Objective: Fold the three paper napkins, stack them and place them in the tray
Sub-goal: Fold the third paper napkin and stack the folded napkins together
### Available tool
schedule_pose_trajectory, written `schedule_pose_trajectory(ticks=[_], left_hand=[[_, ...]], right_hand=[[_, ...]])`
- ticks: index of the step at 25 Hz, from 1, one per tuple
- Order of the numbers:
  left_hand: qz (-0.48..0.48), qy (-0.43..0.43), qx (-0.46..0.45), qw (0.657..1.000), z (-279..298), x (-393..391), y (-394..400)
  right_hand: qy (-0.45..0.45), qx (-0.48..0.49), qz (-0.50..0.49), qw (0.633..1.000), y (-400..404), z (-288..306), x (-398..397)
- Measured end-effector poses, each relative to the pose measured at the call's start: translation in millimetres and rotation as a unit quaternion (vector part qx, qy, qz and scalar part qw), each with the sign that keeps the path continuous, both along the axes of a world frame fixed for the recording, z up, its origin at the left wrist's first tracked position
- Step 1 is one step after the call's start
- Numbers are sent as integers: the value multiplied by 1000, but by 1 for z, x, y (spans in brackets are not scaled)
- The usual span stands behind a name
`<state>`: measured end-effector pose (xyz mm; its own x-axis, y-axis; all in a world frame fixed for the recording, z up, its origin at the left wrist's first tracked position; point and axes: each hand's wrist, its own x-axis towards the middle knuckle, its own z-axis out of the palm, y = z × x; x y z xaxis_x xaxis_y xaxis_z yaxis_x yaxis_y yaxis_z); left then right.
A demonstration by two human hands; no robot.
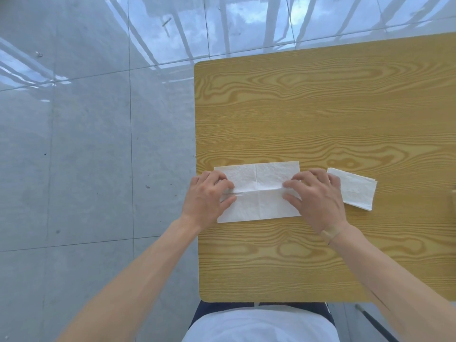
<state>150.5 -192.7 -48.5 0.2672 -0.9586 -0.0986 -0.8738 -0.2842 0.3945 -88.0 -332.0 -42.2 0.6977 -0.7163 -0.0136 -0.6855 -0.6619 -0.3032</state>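
Both hands, left (206,195) and right (317,193), are pressed with fingers curled on the open napkin (259,191) at the worktop (296,107) edge, apparently pinching its middle crease; a fold seems underway. One folded napkin (355,191) is set alongside. Aligned edges are needed next.

The white napkin (257,191) is showing soft, matt, embossed paper; the table (320,107) is showing smooth yellow wood-grain; the floor (86,119) is gleaming glossy grey tile.
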Motion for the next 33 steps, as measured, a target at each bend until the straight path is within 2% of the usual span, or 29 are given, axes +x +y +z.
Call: schedule_pose_trajectory(ticks=[17, 22, 28, 33], left_hand=[[-9, 9, -20, 1000, 9, 8, -1], [-5, -11, -78, 997, 25, 18, -12], [-38, -88, -189, 977, 39, 28, -20], [-79, -106, -181, 975, 20, 19, 7]], right_hand=[[-21, 95, -12, 995, -11, 15, 5], [-61, 52, -10, 997, -22, 25, 9], [-122, -41, -16, 992, -32, 31, 14], [-106, -43, 4, 993, -8, 11, 3]])
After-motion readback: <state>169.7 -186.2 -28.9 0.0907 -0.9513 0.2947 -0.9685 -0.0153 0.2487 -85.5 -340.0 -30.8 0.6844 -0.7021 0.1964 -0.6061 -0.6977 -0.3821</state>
